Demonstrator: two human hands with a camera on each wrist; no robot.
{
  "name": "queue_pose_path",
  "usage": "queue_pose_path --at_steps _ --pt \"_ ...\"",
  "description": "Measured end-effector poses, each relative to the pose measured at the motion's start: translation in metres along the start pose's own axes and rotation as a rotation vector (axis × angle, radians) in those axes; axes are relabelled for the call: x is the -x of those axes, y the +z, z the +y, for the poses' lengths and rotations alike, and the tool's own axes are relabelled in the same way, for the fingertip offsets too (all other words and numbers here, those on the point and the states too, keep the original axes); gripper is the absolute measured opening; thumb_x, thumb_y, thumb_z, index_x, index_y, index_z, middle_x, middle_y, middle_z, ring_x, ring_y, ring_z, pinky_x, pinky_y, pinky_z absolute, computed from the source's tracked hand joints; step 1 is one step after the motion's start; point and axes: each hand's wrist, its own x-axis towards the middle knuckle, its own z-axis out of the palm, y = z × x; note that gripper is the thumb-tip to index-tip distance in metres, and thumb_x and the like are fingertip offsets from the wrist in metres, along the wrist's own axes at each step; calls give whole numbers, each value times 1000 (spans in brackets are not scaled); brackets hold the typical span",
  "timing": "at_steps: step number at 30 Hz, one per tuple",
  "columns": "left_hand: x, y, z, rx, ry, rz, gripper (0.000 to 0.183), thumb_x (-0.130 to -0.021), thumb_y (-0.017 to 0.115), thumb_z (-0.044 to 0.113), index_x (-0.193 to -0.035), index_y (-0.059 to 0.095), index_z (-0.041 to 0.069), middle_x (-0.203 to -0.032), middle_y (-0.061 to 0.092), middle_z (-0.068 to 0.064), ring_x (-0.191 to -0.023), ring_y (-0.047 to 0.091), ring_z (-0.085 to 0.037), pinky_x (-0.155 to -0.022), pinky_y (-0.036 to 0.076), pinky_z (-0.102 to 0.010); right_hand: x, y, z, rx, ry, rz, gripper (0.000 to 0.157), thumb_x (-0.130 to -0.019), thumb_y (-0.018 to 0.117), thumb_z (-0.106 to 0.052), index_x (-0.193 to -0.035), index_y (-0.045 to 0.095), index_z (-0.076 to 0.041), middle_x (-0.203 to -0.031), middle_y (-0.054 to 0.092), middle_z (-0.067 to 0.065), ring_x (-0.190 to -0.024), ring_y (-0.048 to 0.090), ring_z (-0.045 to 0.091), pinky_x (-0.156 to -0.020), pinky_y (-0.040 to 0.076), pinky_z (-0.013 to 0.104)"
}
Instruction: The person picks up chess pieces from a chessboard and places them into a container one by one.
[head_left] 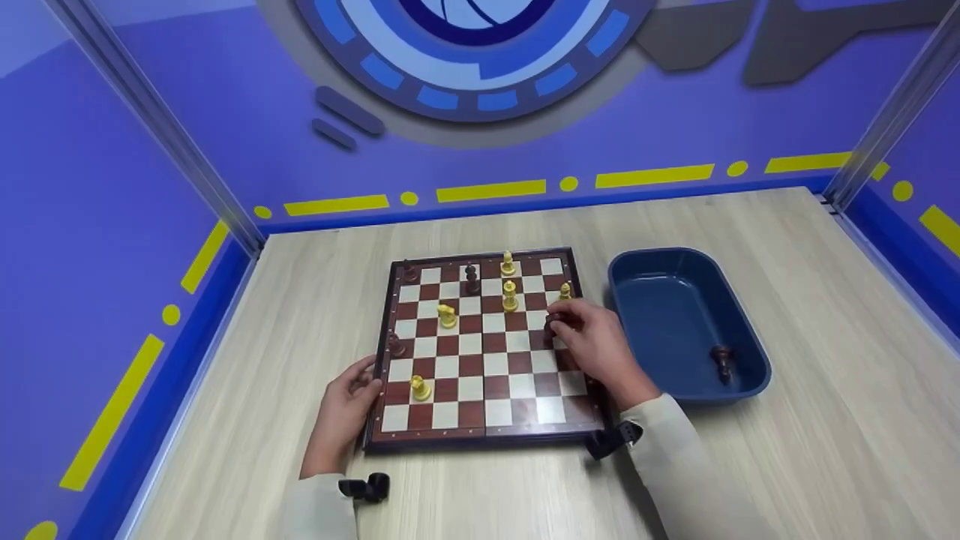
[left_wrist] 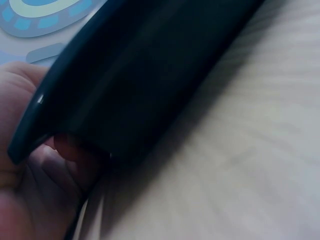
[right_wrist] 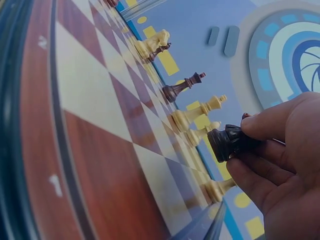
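Observation:
A folding chessboard (head_left: 470, 344) with red-brown and white squares lies on the table. My left hand (head_left: 346, 405) grips its left edge, thumb at the rim; the left wrist view shows fingers tucked into a notch under the board's dark side (left_wrist: 130, 80). Between thumb and fingers, my right hand (head_left: 600, 349) pinches a dark chess piece (right_wrist: 226, 145) over the right-hand squares, its base showing and its top partly covered by the fingers. Just beyond that hand stands a light pawn (head_left: 565, 291). Farther back are a light king (head_left: 510, 297) and a dark king (head_left: 471, 280).
Right of the board sits a blue plastic bin (head_left: 660, 259), with one dark chess piece (head_left: 722, 363) lying inside. A light knight (head_left: 447, 316), a light rook (head_left: 420, 388) and dark pieces stand on the board's left half. Blue patterned panels (head_left: 480, 169) enclose the table.

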Motion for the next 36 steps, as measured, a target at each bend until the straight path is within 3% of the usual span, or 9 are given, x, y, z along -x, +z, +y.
queue_pose_path --at_steps 13,26,36 --pt "2 1 -2 -9 5 21 44 -94 56 2 -138 50 -1 -102 62 -18 -81 63 -8 -68 53 -22 2 -9 -1 24 7 10 20 -85 70 -7 -104 73 -13 -102 72 7 -91 66 19 -84 51 39" --pt "0 0 1 20 -4 13 45 -95 55 2 -139 48 -2 -102 59 -14 -81 61 -7 -69 52 -22 5 -24 0 -27 -5 47 21 -86 68 -2 -106 72 -5 -103 70 8 -94 68 20 -86 55 39" --pt "1 1 2 33 -3 10 45 -95 55 2 -139 47 -3 -102 59 -15 -81 62 -7 -69 53 -22 7 -36 1 14 -17 77 20 -87 68 -2 -105 73 -8 -101 69 7 -92 66 18 -83 55 37"
